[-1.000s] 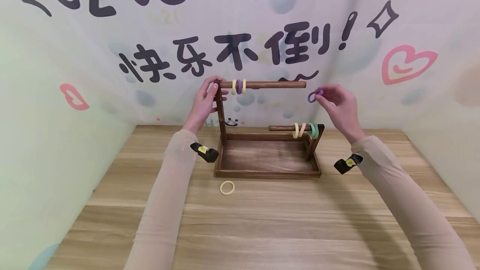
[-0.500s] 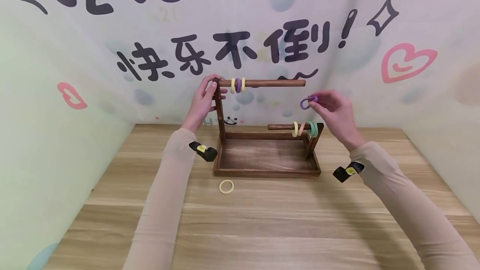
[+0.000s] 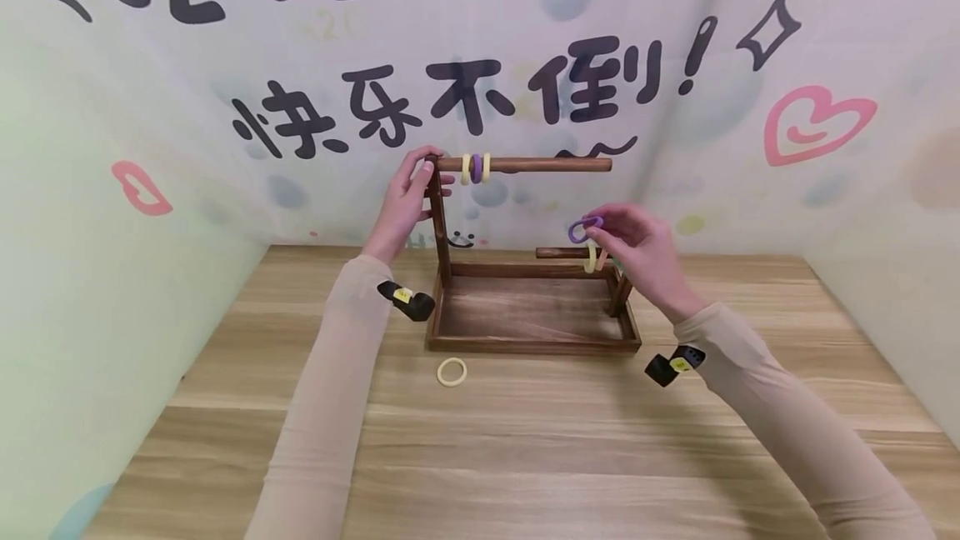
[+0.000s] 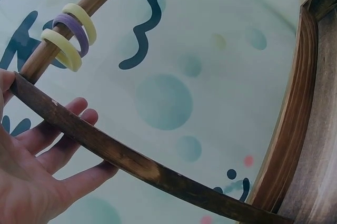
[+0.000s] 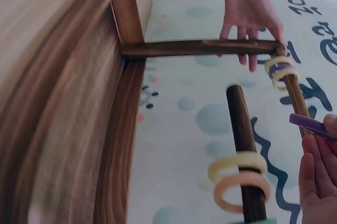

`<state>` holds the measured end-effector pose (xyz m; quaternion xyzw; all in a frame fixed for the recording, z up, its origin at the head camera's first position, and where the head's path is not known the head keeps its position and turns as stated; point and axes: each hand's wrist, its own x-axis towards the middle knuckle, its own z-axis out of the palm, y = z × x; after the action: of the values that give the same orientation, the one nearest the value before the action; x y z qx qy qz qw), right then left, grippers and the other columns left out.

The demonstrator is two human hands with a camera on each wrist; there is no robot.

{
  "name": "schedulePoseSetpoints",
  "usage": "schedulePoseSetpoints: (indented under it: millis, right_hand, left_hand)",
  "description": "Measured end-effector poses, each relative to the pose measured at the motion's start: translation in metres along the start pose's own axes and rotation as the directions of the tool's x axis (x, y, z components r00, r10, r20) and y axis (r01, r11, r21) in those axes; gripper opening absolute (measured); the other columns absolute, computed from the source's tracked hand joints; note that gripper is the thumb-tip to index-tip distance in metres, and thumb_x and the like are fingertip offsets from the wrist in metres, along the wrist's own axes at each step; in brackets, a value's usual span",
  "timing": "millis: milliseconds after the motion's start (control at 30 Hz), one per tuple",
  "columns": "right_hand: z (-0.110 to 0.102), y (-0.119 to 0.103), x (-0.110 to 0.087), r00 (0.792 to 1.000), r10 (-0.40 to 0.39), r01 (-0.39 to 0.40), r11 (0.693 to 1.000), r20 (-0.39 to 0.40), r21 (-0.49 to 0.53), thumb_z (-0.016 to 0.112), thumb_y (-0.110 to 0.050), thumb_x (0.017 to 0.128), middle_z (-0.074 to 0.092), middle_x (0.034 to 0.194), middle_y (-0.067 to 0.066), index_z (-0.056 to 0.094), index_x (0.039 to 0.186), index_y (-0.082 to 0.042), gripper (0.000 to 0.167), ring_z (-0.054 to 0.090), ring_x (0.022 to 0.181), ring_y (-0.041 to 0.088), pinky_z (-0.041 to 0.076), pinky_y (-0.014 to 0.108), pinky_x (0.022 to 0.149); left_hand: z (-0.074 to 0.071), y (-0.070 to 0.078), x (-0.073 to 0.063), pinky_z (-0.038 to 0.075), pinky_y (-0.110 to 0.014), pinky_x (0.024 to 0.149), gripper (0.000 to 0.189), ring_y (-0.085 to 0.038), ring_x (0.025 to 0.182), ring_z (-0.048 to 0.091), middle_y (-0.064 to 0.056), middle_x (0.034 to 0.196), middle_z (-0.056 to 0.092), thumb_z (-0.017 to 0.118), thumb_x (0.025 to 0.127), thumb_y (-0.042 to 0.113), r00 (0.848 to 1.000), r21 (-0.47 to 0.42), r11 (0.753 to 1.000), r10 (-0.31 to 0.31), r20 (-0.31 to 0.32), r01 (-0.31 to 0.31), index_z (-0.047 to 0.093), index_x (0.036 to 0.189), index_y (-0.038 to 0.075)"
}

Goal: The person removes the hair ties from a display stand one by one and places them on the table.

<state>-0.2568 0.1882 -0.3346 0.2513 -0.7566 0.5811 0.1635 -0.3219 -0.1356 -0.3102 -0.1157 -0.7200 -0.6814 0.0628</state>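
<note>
My left hand [image 3: 403, 200] grips the top of the tall left post [image 3: 441, 227] of a dark wooden rack, thumb at the corner and fingers behind. Between the right hand's [image 3: 643, 250] thumb and fingers a purple ring [image 3: 574, 233] is pinched, just above the short lower rod [image 3: 553, 253]. That rod carries a yellow ring [image 5: 237, 162] and an orange ring [image 5: 225, 203]; green shows at the right wrist view's bottom edge. Two yellow rings with a purple ring [image 4: 73, 30] between them hang near the left end of the long upper rod [image 3: 555, 164].
A loose pale yellow ring [image 3: 439, 375] lies flat on the wooden table [image 3: 525, 448], in front of the rack's tray base [image 3: 525, 347]. Behind the rack hangs a printed cloth [image 3: 360, 32] with large dark characters. A pale wall [image 3: 97, 315] stands at the left.
My right hand has moved left and down with the purple ring, from beside the upper rod's free end to over the lower rod, now covering the green rings. The left hand keeps its grip.
</note>
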Motion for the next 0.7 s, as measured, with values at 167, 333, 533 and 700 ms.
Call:
schedulePoseSetpoints:
  millis: [167,333,533,700]
  right_hand:
    - [0.015,0.003,-0.006,1.0,0.012,-0.012,1.0,0.021,0.011,0.065,0.001,0.091,0.067,0.105,0.017,0.061,0.112,0.007,0.022,0.064,0.092,0.014,0.051,0.021,0.076]
    - [0.03,-0.002,-0.013,0.999,0.003,-0.006,0.998,0.04,0.058,0.064,0.005,0.09,0.065,0.105,0.022,0.061,0.11,0.009,0.021,0.064,0.092,0.014,0.051,0.023,0.079]
    - [0.042,0.003,-0.019,0.997,-0.007,-0.001,0.995,0.077,0.098,0.064,0.008,0.088,0.065,0.105,0.026,0.06,0.11,0.01,0.022,0.064,0.092,0.015,0.051,0.023,0.08]
    - [0.049,0.016,-0.026,0.994,0.038,-0.05,0.991,0.102,0.12,0.065,0.005,0.089,0.066,0.105,0.022,0.061,0.112,0.007,0.024,0.065,0.092,0.017,0.052,0.026,0.081]
  left_hand:
    - [0.001,0.0,0.001,0.047,-0.049,0.081,0.028,-0.029,0.104,0.061,-0.015,0.117,0.064,0.036,0.106,0.03,1.0,0.001,1.0,0.0,0.001,0.0,0.05,0.13,0.026]
    - [0.001,-0.001,0.002,0.048,-0.05,0.082,0.028,-0.029,0.104,0.061,-0.016,0.118,0.064,0.037,0.106,0.03,1.0,0.001,1.0,-0.006,-0.004,0.006,0.05,0.13,0.025]
    - [0.0,-0.001,0.0,0.047,-0.052,0.084,0.027,-0.034,0.107,0.06,-0.015,0.117,0.064,0.036,0.106,0.03,1.0,0.001,1.0,-0.004,-0.012,0.004,0.051,0.129,0.027]
    - [0.0,-0.002,0.0,0.048,-0.051,0.083,0.027,-0.033,0.107,0.061,-0.014,0.116,0.065,0.037,0.106,0.031,1.0,-0.001,1.0,-0.008,-0.014,0.008,0.051,0.128,0.027]
